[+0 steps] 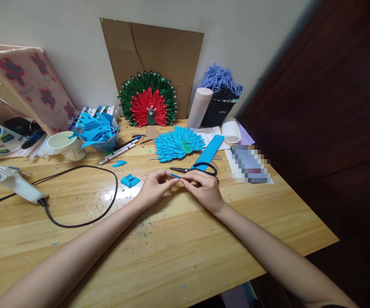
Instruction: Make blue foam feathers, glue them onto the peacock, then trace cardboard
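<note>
Between the fingertips of my left hand [156,186] and my right hand [204,188] is a small blue ribbon piece [174,175]; both hands pinch it above the table. Black-handled scissors [209,167] lie just behind my right hand, their blades pointing left. Under them a wide blue ribbon strip [211,149] slants away to the back right. Behind my hands rests a blue layered-petal peacock [172,143] with a green body. To the left of my left hand lie several cut blue pieces [130,181] and a few blue petals [119,163].
A white glue gun [21,184] with a looped black cord lies at left. A paper cup [64,145], a tub of blue scraps [99,137] and markers [119,152] stand behind it. A green-and-red peacock [149,102] leans on cardboard [159,47]. A tape roll [231,130] sits right.
</note>
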A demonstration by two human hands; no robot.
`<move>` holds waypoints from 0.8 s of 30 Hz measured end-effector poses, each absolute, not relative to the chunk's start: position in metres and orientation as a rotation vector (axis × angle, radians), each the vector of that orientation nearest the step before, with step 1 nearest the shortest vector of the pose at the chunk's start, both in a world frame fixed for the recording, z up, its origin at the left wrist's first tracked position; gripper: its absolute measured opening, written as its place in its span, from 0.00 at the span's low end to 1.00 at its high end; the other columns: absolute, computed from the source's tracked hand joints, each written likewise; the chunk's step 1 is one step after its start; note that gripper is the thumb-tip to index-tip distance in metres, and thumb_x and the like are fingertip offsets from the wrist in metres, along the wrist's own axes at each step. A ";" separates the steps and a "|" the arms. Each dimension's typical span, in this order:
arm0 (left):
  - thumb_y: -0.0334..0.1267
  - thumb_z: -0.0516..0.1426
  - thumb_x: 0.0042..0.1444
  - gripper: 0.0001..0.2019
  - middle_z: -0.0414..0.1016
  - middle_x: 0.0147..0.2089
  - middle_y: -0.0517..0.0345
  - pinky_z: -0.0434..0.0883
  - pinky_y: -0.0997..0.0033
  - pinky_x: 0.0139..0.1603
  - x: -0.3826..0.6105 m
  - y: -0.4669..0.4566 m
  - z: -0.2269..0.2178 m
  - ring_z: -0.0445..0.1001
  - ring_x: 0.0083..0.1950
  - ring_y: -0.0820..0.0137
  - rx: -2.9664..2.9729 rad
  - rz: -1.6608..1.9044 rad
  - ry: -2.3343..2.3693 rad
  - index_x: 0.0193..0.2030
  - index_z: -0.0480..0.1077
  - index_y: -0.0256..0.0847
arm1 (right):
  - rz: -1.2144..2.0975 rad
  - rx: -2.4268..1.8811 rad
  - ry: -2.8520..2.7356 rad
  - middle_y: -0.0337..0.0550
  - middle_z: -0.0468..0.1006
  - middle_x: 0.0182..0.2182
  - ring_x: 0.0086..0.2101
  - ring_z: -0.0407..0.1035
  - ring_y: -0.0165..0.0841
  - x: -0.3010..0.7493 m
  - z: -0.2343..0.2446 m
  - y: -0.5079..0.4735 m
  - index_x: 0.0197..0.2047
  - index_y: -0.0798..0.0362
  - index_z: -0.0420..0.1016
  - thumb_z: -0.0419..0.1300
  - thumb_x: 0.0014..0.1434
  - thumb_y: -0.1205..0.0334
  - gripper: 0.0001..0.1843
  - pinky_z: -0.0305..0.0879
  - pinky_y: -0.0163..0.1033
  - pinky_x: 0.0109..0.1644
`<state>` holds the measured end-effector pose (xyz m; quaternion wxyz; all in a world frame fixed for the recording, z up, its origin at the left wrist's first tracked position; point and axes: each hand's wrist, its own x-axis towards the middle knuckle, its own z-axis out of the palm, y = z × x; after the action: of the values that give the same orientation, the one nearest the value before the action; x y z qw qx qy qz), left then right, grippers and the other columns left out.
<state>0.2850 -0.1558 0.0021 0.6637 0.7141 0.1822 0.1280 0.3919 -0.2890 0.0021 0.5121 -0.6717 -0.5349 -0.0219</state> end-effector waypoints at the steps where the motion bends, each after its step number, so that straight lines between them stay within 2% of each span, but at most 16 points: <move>1: 0.46 0.60 0.47 0.14 0.69 0.22 0.60 0.59 0.78 0.19 0.285 -0.156 0.001 0.64 0.21 0.77 1.629 0.293 0.415 0.30 0.70 0.34 | -0.044 -1.613 -1.278 0.44 0.79 0.30 0.32 0.73 0.32 0.392 0.002 -0.289 0.35 0.52 0.78 0.59 0.56 0.66 0.07 0.70 0.37 0.36; 6: 0.46 0.58 0.50 0.14 0.71 0.24 0.60 0.60 0.77 0.21 0.284 -0.154 -0.006 0.66 0.22 0.75 1.693 0.326 0.401 0.33 0.70 0.35 | 0.022 -1.632 -1.213 0.44 0.79 0.30 0.31 0.73 0.33 0.390 0.002 -0.288 0.34 0.52 0.78 0.59 0.56 0.64 0.06 0.71 0.37 0.34; 10: 0.45 0.60 0.48 0.15 0.68 0.21 0.62 0.62 0.76 0.22 0.285 -0.153 -0.011 0.66 0.21 0.75 1.699 0.365 0.398 0.36 0.71 0.35 | 0.035 -1.636 -1.196 0.44 0.79 0.30 0.31 0.73 0.33 0.389 0.003 -0.289 0.34 0.52 0.78 0.59 0.55 0.64 0.06 0.71 0.37 0.33; 24: 0.46 0.60 0.48 0.15 0.70 0.23 0.61 0.60 0.78 0.20 0.284 -0.154 -0.003 0.66 0.22 0.76 1.693 0.352 0.463 0.35 0.72 0.36 | 0.131 -1.634 -1.168 0.43 0.77 0.30 0.29 0.71 0.31 0.389 0.001 -0.288 0.35 0.52 0.78 0.59 0.55 0.64 0.06 0.69 0.33 0.26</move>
<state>0.2837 -0.1544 -0.0034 0.6255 0.7379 0.2017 0.1534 0.3885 -0.2884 0.0009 0.5350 -0.6858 -0.4904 0.0548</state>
